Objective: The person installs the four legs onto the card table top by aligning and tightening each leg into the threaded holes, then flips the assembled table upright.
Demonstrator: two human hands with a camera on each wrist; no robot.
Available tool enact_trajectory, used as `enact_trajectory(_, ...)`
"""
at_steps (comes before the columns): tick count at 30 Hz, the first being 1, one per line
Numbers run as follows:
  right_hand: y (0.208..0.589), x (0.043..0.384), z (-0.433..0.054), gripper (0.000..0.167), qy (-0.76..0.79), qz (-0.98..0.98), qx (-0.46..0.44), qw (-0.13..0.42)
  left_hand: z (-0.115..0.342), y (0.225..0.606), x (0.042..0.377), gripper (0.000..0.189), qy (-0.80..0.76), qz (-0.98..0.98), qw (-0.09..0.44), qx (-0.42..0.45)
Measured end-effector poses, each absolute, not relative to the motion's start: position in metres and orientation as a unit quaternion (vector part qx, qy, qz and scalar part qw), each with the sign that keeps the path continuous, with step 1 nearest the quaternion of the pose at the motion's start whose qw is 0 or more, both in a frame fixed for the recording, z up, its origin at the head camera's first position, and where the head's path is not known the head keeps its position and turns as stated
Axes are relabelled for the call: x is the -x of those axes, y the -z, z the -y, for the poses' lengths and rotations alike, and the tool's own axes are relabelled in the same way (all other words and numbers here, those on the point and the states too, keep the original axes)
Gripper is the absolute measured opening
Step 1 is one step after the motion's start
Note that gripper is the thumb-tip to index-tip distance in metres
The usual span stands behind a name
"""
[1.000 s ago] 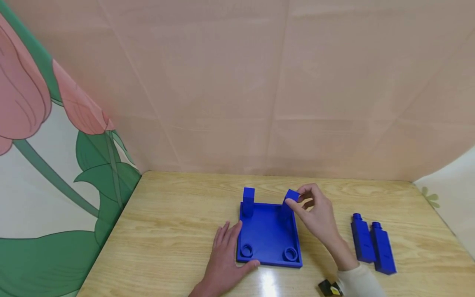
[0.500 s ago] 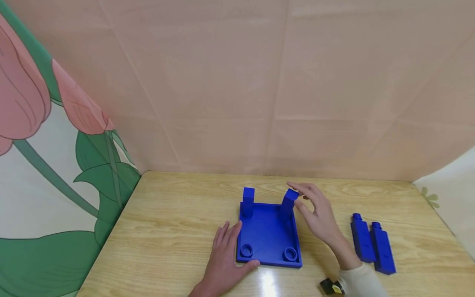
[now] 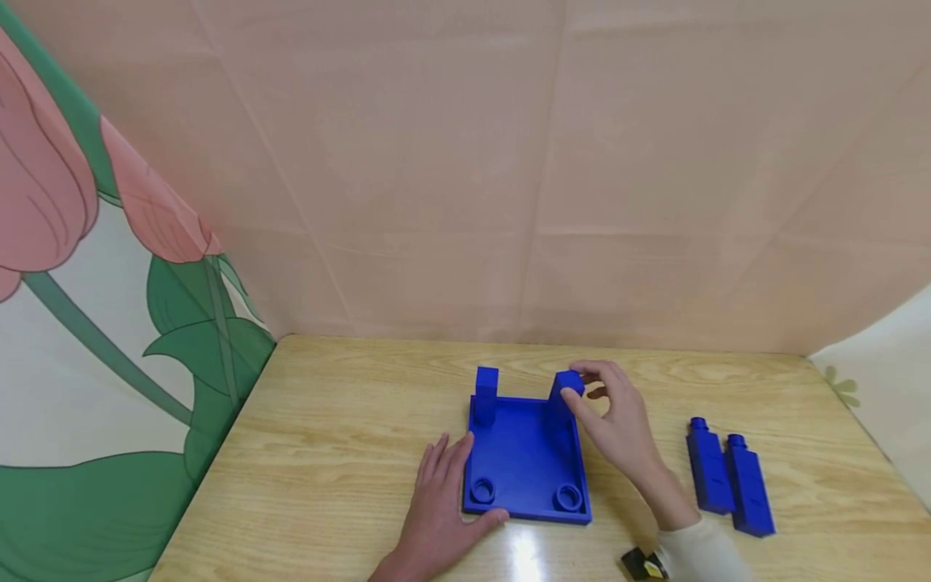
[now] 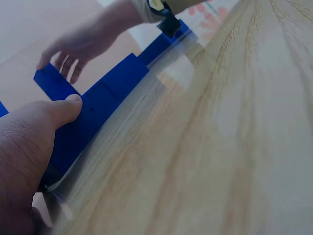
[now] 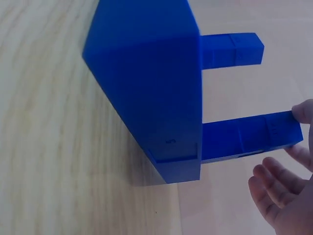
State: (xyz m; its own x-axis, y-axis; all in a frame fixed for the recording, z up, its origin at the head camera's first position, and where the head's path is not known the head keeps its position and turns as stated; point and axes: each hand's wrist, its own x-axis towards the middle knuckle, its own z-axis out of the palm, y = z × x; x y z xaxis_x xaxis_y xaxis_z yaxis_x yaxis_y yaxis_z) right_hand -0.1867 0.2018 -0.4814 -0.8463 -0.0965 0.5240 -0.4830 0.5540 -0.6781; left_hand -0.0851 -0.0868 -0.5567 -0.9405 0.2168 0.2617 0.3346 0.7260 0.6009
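A blue square toy tabletop [image 3: 520, 461], raised at its rim, lies with round sockets [image 3: 483, 490] showing at its two near corners. At the far right corner stands a blue table leg [image 3: 562, 400], its upper end pinched between the thumb and fingers of my right hand [image 3: 617, 424]. In the right wrist view this leg [image 5: 247, 137] juts from the tabletop beside a second leg [image 5: 230, 50], which stands at the far left corner. My left hand [image 3: 440, 509] rests at the near left corner, fingers straight along the side, thumb [image 4: 68, 107] against the front wall.
Two more blue legs [image 3: 709, 469] with round studded ends lie side by side on the wooden table [image 3: 349, 453], to the right. A black wrist device [image 3: 640, 563] sits at the right sleeve. Pink cloth [image 3: 436, 202] hangs behind, flower-printed cloth [image 3: 211, 356] at the left.
The right fingers loosened and spread off the leg half a second ago, then closed on its top again. The leg has turned a little in place. The left hand has not moved.
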Motion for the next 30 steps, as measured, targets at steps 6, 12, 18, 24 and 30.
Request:
enact_trajectory(6,0.483,0.186,-0.198,0.031,-0.445,0.853,-0.144,0.233,0.087,0.556,0.085,0.108,0.339,0.924,0.089,0.149)
enact_trajectory(12,0.484,0.185,-0.193,0.030,-0.447,0.853,-0.122,0.241,0.087,0.555,0.084,0.108,0.348,0.921,0.092,0.147)
enact_trajectory(18,0.485,0.184,-0.190,0.031,-0.444,0.851,-0.107,0.261,0.086,0.555,0.084,0.107,0.354,0.920,0.087,0.144)
enact_trajectory(24,0.486,0.182,-0.187,0.035,-0.460,0.840,-0.091,0.273,0.084,0.554,0.084,0.107,0.355,0.920,0.087,0.144)
enact_trajectory(30,0.484,0.179,-0.184,0.035,-0.482,0.842,-0.075,0.233,0.085,0.555,0.083,0.107,0.353,0.923,0.076,0.137)
